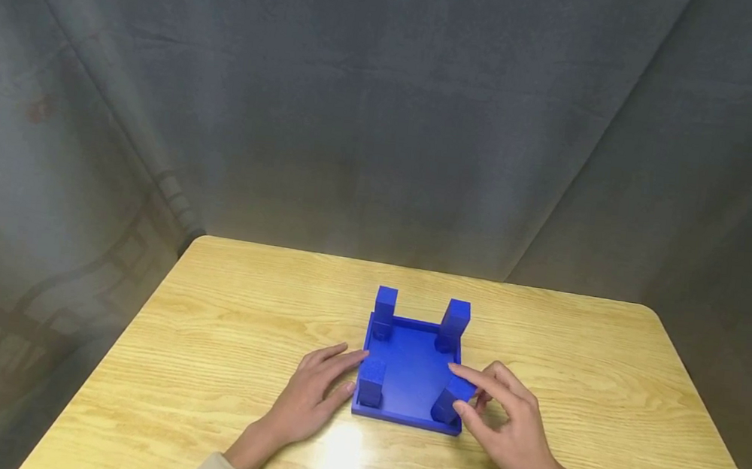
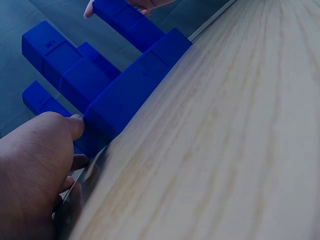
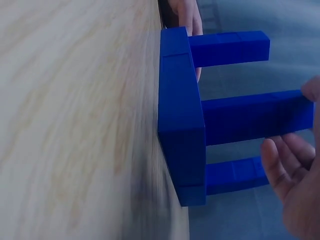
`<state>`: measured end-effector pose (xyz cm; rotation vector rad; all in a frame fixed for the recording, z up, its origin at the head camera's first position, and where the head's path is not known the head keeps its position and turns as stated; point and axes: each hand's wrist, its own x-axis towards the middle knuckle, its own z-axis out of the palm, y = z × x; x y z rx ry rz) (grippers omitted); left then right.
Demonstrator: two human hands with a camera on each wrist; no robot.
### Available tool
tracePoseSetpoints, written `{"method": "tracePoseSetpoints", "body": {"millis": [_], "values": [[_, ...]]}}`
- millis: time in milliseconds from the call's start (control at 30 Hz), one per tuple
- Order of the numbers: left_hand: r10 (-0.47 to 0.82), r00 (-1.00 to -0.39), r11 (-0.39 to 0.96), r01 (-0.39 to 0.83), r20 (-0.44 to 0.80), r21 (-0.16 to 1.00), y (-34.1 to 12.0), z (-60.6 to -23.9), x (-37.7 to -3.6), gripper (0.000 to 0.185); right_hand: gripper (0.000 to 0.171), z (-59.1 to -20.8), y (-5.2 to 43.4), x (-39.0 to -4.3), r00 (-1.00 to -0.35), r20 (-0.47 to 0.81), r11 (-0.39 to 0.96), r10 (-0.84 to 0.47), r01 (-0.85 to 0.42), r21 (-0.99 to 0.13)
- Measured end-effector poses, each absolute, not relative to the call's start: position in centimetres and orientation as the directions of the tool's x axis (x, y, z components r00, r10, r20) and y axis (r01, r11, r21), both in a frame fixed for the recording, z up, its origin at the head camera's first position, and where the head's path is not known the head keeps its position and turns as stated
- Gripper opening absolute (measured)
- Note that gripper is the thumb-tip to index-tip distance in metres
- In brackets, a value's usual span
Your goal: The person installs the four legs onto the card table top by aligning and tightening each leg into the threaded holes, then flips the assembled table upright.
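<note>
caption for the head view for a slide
Left hand steadies an upturned blue stool on a wooden table; right hand pinches one leg.

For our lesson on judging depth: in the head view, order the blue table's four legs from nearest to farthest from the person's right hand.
From the right hand:
1. Near-right leg, pinched by its fingers.
2. Far-right leg, straight behind.
3. Near-left leg, by the left hand.
4. Far-left leg, diagonally opposite.

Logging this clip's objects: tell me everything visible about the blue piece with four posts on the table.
The blue piece is a square flat base with a low raised rim and four square posts standing up from its corners, like a small upturned table. It looks like matte plastic, all one colour. It lies flat on the wooden table, near the front edge. The left hand rests beside it, fingers touching its left edge; the right hand pinches the top of the near right post.
</note>
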<state>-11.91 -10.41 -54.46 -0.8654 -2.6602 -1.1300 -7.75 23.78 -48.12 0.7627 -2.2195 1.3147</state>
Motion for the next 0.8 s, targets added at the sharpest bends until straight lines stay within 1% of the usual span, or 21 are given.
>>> {"method": "tracePoseSetpoints", "body": {"millis": [167,267,300,433,567,700,800], "values": [[0.455,-0.832,0.553,0.544,0.318,0.631,-10.40,-54.36,-11.91,0.050,0.058,-48.08,23.82,-7.69,-0.765,0.607,0.415,-0.215,-0.634,-0.653],[0.453,-0.834,0.554,0.540,0.315,0.634,-10.39,-54.32,-11.88,0.050,0.043,-48.08,23.83,-7.71,-0.760,0.617,0.412,-0.202,-0.638,-0.651],[0.453,-0.834,0.553,0.540,0.315,0.635,-10.38,-54.31,-11.88,0.051,0.040,-48.09,23.82,-7.72,-0.756,0.623,0.413,-0.198,-0.641,-0.647],[0.456,-0.833,0.554,0.542,0.314,0.632,-10.38,-54.37,-11.89,0.050,0.049,-48.18,23.76,-7.85,-0.712,0.671,0.411,-0.209,-0.686,-0.600],[0.460,-0.829,0.551,0.547,0.317,0.630,-10.37,-54.42,-11.91,0.050,0.047,-48.13,23.79,-7.92,-0.685,0.695,0.411,-0.217,-0.710,-0.572],[0.458,-0.830,0.550,0.546,0.319,0.632,-10.36,-54.36,-11.91,0.050,0.050,-48.05,23.76,-7.95,-0.696,0.692,0.435,-0.191,-0.693,-0.576],[0.456,-0.832,0.551,0.543,0.316,0.634,-10.37,-54.31,-11.86,0.050,0.050,-48.10,23.69,-7.99,-0.685,0.706,0.447,-0.178,-0.696,-0.562]]}}
